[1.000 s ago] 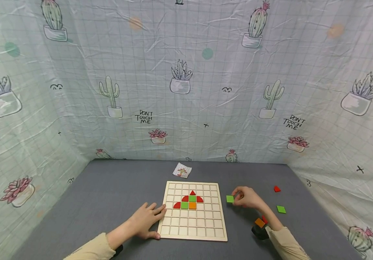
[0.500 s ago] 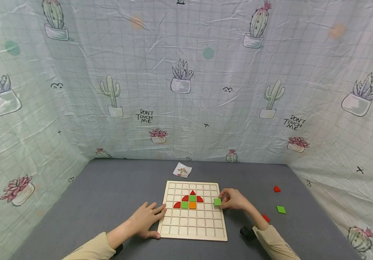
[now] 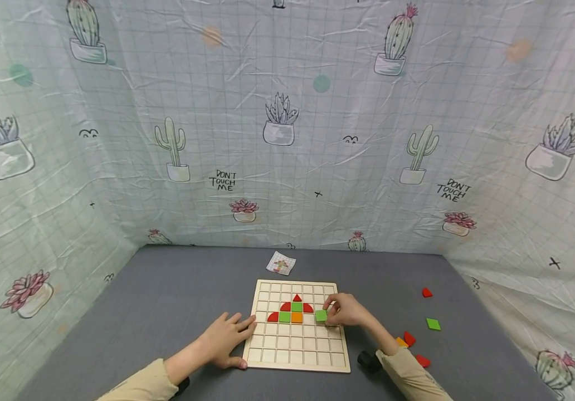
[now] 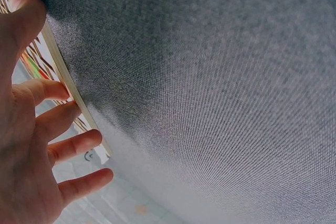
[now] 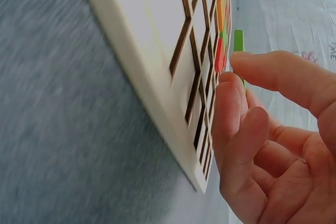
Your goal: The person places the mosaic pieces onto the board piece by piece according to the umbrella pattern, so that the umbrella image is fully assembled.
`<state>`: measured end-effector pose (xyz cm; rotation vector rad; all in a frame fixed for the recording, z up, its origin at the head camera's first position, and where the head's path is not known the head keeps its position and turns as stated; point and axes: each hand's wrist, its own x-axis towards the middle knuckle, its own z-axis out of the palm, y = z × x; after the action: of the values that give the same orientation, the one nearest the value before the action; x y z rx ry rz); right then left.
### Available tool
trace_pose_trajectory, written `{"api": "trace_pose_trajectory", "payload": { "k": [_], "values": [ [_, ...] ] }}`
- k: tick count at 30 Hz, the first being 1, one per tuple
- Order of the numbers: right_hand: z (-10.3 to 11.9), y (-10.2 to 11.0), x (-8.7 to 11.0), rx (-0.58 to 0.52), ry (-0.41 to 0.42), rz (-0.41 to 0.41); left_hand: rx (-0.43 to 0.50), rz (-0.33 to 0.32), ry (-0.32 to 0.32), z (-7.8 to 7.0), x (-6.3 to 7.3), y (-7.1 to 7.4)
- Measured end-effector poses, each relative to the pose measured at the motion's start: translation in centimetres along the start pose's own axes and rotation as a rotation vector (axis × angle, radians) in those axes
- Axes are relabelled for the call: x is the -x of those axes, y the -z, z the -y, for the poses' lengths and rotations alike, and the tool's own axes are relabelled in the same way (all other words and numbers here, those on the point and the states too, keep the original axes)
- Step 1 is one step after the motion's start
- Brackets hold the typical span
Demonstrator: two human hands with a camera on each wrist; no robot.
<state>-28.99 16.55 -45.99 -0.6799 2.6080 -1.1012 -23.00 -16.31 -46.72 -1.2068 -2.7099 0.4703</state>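
Note:
A square wooden grid board (image 3: 312,346) lies on the grey table. On it, red, green and orange tiles form a stepped shape around an orange square tile (image 3: 296,317). My right hand (image 3: 345,310) pinches a green square tile (image 3: 321,316) between thumb and fingertips, over the right part of the grid; the right wrist view shows this tile (image 5: 239,40) edge-on. At the board's left side my left hand (image 3: 223,341) is spread, its thumb by the near corner. In the left wrist view, some fingertips (image 4: 68,109) touch the board's edge.
Right of the board lie loose pieces: a red one (image 3: 427,292), a green tile (image 3: 433,324), another red one (image 3: 409,338) and an orange tile (image 3: 401,342) partly behind the right forearm. A small printed card (image 3: 281,263) lies beyond the board. A patterned curtain (image 3: 287,211) surrounds the table.
My right hand has carried the green square tile leftward from the table beside the board to over its grid. The left hand has stayed in place.

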Motion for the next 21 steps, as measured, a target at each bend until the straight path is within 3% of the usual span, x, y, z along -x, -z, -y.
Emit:
{"api": "trace_pose_trajectory", "payload": {
  "k": [11, 21],
  "values": [
    [1.0, -1.1, -0.8, -0.001, -0.010, -0.026, 0.007, 0.019, 0.007, -0.1, 0.0, 0.4],
    [1.2, -2.0, -1.2, 0.034, -0.010, -0.058, -0.014, -0.027, -0.022, 0.0, 0.2, 0.2]
  ]
}}
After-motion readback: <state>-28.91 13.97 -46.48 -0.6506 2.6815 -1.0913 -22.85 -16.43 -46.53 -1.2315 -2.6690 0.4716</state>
